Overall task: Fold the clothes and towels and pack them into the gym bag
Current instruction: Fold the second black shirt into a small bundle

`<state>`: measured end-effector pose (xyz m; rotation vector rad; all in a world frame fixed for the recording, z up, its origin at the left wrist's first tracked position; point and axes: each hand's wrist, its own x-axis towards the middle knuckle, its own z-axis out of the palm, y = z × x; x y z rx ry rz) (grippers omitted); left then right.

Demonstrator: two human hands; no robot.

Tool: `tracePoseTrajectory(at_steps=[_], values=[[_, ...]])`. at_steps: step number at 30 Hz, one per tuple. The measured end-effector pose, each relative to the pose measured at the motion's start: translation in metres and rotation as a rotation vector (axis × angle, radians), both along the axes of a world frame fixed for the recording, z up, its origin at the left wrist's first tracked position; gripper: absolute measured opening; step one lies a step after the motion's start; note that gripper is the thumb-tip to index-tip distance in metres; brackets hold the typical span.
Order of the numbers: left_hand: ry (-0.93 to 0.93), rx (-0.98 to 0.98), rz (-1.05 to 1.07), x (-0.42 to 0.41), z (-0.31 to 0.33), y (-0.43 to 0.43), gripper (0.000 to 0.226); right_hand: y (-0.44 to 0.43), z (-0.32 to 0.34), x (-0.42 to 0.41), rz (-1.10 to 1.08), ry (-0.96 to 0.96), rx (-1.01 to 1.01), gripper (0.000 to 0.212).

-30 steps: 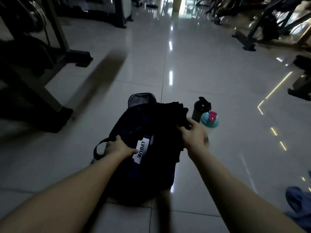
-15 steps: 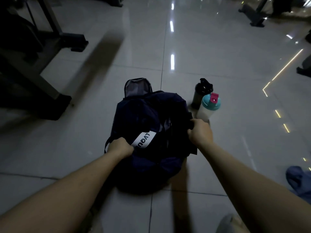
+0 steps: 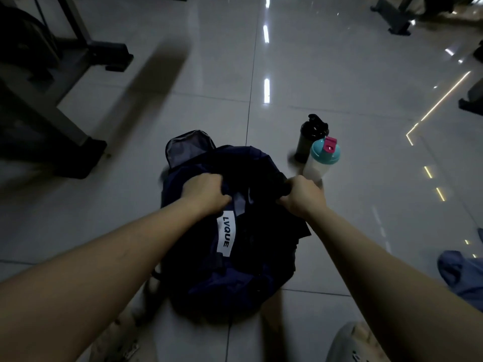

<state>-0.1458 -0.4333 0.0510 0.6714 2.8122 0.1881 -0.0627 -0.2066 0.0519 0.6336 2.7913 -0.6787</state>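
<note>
Navy gym bag (image 3: 224, 273): lies on the tiled floor (image 3: 339, 74) between both forearms, white LVQUE label (image 3: 226, 236) facing up, mesh flap (image 3: 188, 145) raised at its far end.
Dark fabric (image 3: 261, 173): bunched over the bag's top and spilling down its right side (garment or bag cloth, too dim to tell).
Left hand (image 3: 206, 193): grip closed, fingers curled into the dark fabric just above the label.
Right hand (image 3: 303, 195): grip closed on the fabric's right edge.
Bottles: black bottle (image 3: 309, 138) and teal-lidded shaker (image 3: 324, 155) upright, just beside the bag's far right.
Blue cloth (image 3: 460, 275): crumpled on the floor, well apart at right.
</note>
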Motion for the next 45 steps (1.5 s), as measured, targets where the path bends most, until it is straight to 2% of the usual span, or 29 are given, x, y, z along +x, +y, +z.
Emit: tracePoseTrajectory(at_steps=[1, 3, 5, 7, 10, 14, 17, 20, 22, 24, 26, 29, 32, 35, 38, 39, 40, 42, 43, 45], values=[[0.068, -0.038, -0.116, -0.009, -0.008, 0.009, 0.039, 0.001, 0.001, 0.0, -0.002, 0.005, -0.012, 0.018], [0.082, -0.299, -0.297, -0.026, -0.03, 0.014, 0.063, 0.005, 0.003, -0.002, -0.01, 0.019, -0.061, 0.028], [0.075, -0.529, -0.335, -0.043, -0.049, 0.006, 0.089, 0.007, 0.006, -0.006, -0.004, 0.041, -0.205, 0.039], [0.11, -0.649, -0.324, -0.057, -0.06, -0.009, 0.105, 0.002, 0.006, -0.012, 0.041, 0.111, -0.352, 0.04], [0.1, -0.668, -0.314, -0.072, -0.059, -0.026, 0.11, -0.017, -0.005, -0.026, 0.112, 0.273, -0.528, 0.03], [0.083, -0.667, -0.269, -0.084, -0.056, -0.046, 0.124, -0.046, -0.023, -0.047, 0.154, 0.35, -0.495, 0.027], [0.039, -0.517, -0.205, -0.087, -0.059, -0.057, 0.123, -0.062, -0.042, -0.052, 0.197, 0.354, -0.344, 0.034], [-0.024, -0.121, -0.184, -0.092, -0.058, -0.059, 0.117, -0.071, -0.057, -0.047, 0.221, 0.376, -0.145, 0.038], [-0.062, 0.137, -0.23, -0.092, -0.054, -0.057, 0.121, -0.071, -0.061, -0.043, 0.224, 0.395, -0.101, 0.038], [-0.135, 0.296, -0.272, -0.087, -0.044, -0.05, 0.117, -0.069, -0.063, -0.042, 0.226, 0.402, -0.106, 0.038], [-0.286, 0.377, -0.245, -0.082, -0.034, -0.041, 0.095, -0.067, -0.065, -0.041, 0.214, 0.402, -0.145, 0.038], [-0.499, 0.481, -0.214, -0.077, -0.026, -0.029, 0.039, -0.062, -0.065, -0.035, 0.161, 0.392, -0.226, 0.036], [-0.527, 0.507, -0.183, -0.071, -0.022, -0.019, 0.024, -0.06, -0.064, -0.031, 0.177, 0.358, -0.242, 0.032], [-0.444, 0.495, -0.162, -0.063, -0.017, -0.011, 0.023, -0.054, -0.054, -0.029, 0.261, 0.363, -0.116, 0.039], [-0.19, 0.343, -0.129, -0.057, -0.023, -0.002, 0.024, -0.032, -0.041, -0.028, 0.07, 0.576, -0.078, 0.039], [-0.111, 0.296, -0.116, -0.053, -0.028, 0.001, 0.024, -0.024, -0.041, -0.031, 0.012, 0.595, -0.027, 0.037], [-0.031, 0.254, -0.107, -0.05, -0.033, 0.004, 0.025, -0.016, -0.043, -0.035, -0.022, 0.527, 0.044, 0.037], [0.156, 0.154, -0.113, -0.044, -0.048, 0.012, 0.033, -0.007, -0.05, -0.043, -0.067, 0.271, 0.086, 0.046], [0.252, 0.111, -0.11, -0.041, -0.055, 0.016, 0.033, -0.003, -0.054, -0.048, -0.095, 0.176, 0.053, 0.046], [0.378, 0.046, -0.081, -0.036, -0.065, 0.022, 0.023, 0.0, -0.063, -0.054, -0.145, 0.131, -0.034, 0.033]])
